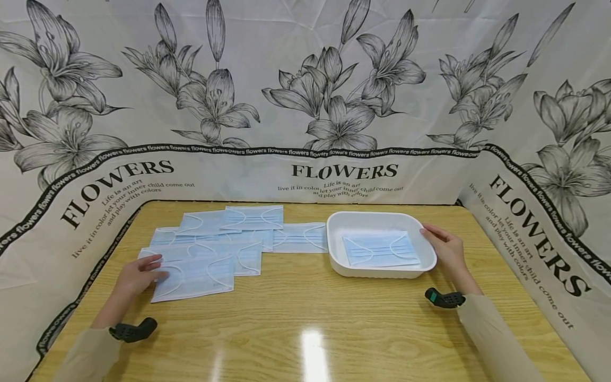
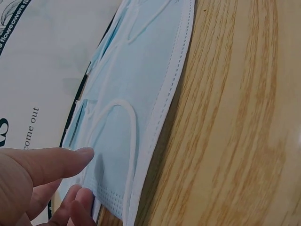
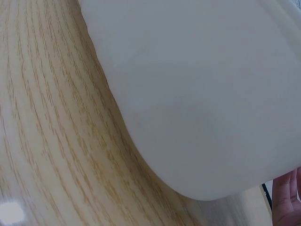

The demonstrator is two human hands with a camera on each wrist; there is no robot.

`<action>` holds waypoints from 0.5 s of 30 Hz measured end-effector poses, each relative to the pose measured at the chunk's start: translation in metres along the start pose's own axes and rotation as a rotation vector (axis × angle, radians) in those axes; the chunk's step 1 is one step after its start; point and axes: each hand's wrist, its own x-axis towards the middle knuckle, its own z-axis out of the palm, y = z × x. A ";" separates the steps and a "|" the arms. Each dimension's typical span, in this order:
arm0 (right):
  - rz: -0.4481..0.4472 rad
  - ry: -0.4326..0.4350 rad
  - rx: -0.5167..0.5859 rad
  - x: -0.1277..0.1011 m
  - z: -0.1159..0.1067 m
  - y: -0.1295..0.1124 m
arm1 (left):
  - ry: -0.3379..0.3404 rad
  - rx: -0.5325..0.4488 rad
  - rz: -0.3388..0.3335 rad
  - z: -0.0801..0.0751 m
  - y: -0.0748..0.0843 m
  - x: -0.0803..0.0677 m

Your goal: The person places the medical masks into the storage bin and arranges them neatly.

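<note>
Several light blue face masks [image 1: 229, 228] lie overlapping on the left half of the wooden table [image 1: 305, 318]. My left hand [image 1: 153, 268] is at the left edge of the nearest mask [image 1: 195, 276]. In the left wrist view my left hand [image 2: 82, 176] pinches that mask [image 2: 136, 84] with the thumb on top and fingers under its corner. A white tray [image 1: 377, 215] stands to the right with one mask [image 1: 380, 248] lying flat inside. My right hand [image 1: 436, 239] rests against the tray's right rim with fingers fairly straight. The right wrist view shows the tray wall [image 3: 197, 94] close up.
A flower-printed white cloth [image 1: 334, 175] walls the table at the back and on both sides. Black wrist camera mounts [image 1: 446, 298] sit on both sleeves. Bare table top [image 3: 47, 132] runs along the near edge.
</note>
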 end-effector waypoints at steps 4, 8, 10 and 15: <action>-0.001 0.001 0.002 0.001 0.000 0.000 | -0.014 -0.011 -0.006 0.001 0.003 -0.003; 0.006 0.004 -0.006 0.001 0.000 0.000 | 0.004 -0.016 -0.002 0.004 0.004 -0.006; 0.010 0.003 -0.007 0.001 0.000 0.000 | 0.020 -0.016 0.001 0.007 0.003 -0.007; 0.005 0.002 0.003 0.001 0.001 0.001 | 0.043 -0.014 0.000 0.010 0.003 -0.007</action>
